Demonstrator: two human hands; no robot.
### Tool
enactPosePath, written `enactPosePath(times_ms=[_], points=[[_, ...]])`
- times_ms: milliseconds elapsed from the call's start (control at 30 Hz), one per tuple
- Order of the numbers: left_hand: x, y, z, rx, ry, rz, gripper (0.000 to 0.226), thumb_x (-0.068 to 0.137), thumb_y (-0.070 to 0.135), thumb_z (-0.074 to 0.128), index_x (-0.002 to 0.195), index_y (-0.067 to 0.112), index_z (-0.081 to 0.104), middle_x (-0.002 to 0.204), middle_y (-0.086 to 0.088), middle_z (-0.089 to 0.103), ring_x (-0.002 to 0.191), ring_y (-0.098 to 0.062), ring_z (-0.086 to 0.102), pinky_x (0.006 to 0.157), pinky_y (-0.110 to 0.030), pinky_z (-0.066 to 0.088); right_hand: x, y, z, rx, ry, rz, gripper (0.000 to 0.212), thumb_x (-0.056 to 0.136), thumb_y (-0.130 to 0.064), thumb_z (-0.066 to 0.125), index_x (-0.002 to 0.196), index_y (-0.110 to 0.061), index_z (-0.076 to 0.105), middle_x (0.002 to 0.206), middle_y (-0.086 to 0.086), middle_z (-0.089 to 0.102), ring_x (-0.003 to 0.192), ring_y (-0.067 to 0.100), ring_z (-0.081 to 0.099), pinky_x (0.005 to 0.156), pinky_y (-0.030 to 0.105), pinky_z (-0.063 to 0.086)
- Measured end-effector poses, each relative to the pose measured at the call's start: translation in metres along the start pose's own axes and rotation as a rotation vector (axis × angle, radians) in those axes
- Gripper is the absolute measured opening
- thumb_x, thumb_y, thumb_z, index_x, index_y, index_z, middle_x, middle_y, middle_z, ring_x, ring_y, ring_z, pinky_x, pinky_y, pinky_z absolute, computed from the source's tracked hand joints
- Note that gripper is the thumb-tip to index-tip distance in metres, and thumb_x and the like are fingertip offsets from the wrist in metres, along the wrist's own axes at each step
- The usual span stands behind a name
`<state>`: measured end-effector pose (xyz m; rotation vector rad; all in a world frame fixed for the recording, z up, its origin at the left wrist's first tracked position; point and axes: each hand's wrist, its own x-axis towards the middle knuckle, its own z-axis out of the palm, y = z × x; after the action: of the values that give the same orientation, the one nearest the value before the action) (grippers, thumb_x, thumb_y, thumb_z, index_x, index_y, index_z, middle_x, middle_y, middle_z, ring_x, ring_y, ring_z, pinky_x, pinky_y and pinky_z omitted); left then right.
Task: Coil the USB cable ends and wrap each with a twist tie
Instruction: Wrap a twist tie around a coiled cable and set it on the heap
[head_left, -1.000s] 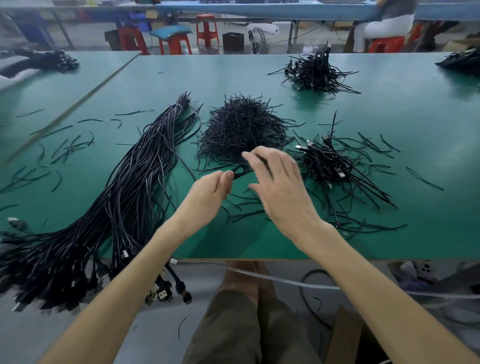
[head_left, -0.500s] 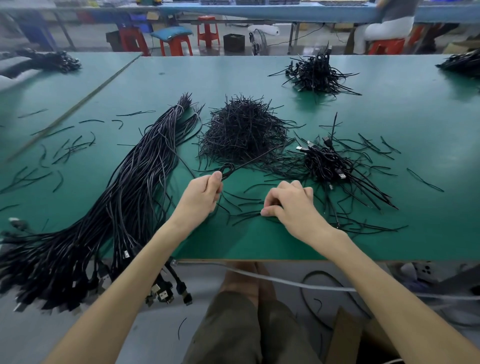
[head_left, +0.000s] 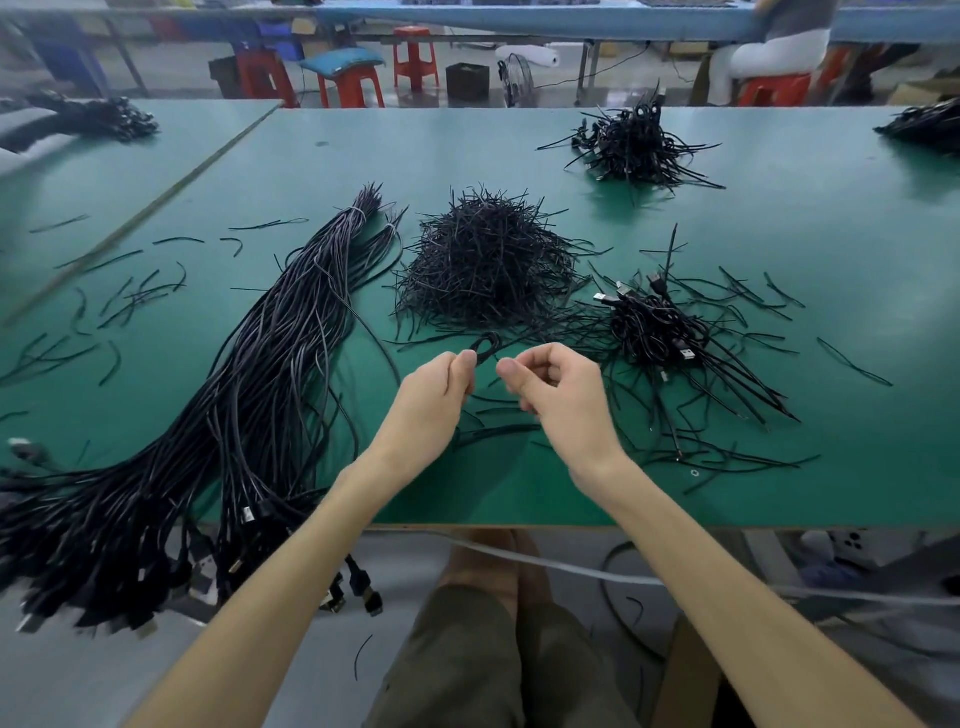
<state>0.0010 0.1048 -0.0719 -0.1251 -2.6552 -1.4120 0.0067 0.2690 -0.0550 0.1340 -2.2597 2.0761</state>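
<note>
Left hand (head_left: 434, 387) pinches a coiled cable loop (head_left: 485, 345); right hand (head_left: 558, 387) hovers beside it, fingers curled.

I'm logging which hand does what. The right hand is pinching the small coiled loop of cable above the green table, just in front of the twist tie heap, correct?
Not quite: the head view shows the left hand pinching the coiled loop, not the right hand, which is curled beside it. The rest holds: the loop is above the green table, in front of the twist tie heap.
</note>
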Motion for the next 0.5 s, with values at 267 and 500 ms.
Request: enactPosePath(times_ms=[267,500], points=[[-0.013,0.004,0.007,-0.283,-0.049,0.097,0.044,0.112,0.036,0.029,0.078,0.014,0.049,0.061,0.017,0.044,0.053,-0.003,0.035,0.052,-0.015,0.031,0.001,-0.003,0.023,0.342,0.016,0.229,0.043,0.084,-0.025,0.082,0.087,-0.014,0.041,0.064,0.002,0.049,0.048,0.01,0.04,0.044,0.02,0.035],[-0.012,0.006,0.004,-0.413,-0.078,0.028,0.049,0.11,0.04,0.032,0.071,0.018,0.051,0.052,0.015,0.039,0.046,-0.004,0.029,0.045,-0.018,0.027,-0.001,-0.006,0.023,0.392,-0.055,0.276,0.041,0.083,-0.026,0.083,0.094,-0.01,0.047,0.069,0.007,0.056,0.051,0.01,0.043,0.046,0.021,0.039]])
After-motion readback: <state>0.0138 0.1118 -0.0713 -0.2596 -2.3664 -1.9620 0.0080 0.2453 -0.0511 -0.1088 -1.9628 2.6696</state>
